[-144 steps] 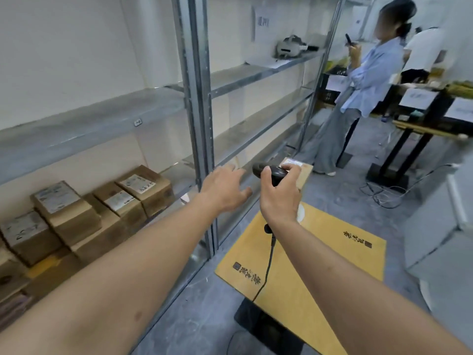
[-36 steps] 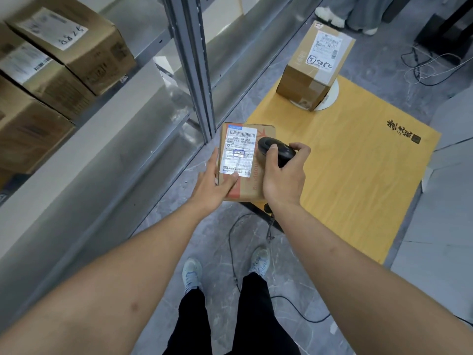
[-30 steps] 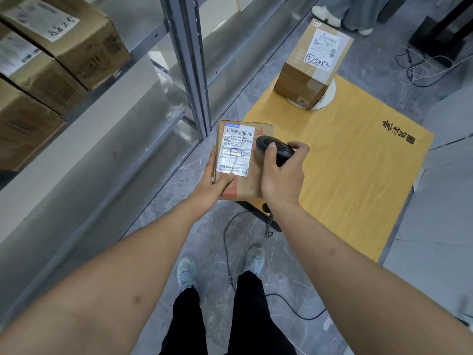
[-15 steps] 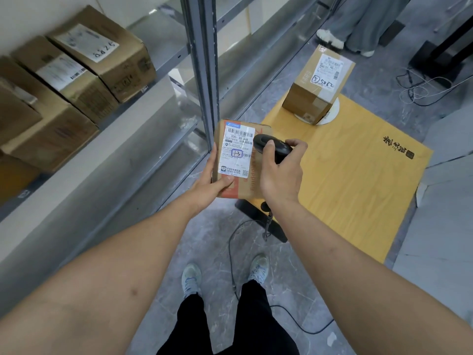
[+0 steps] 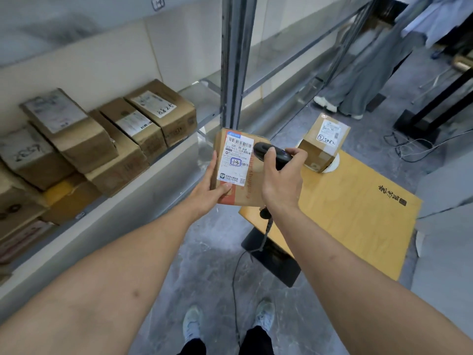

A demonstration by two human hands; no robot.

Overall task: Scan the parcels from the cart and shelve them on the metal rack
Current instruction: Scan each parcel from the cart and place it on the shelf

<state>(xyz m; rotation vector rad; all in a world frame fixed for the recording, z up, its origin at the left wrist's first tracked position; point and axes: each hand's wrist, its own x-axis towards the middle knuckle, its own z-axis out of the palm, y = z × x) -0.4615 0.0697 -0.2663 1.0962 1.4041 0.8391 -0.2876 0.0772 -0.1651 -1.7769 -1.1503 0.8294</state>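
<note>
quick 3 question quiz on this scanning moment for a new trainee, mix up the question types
1. True or false: the left hand holds the brown cardboard parcel with the white label.
2. What does the right hand grip?
A. black handheld scanner
B. pen
C. tape roll
3. Fill in: a second small cardboard box sits on the yellow wooden ____.

Key: 1 true; 2 A; 3 cart.

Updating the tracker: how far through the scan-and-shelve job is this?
Done: several labelled boxes already sit on the metal rack. In hand: the left hand holds a parcel label-up while the right hand aims the scanner at it. Left: shelving this one, then scanning and shelving the last parcel on the cart.
</note>
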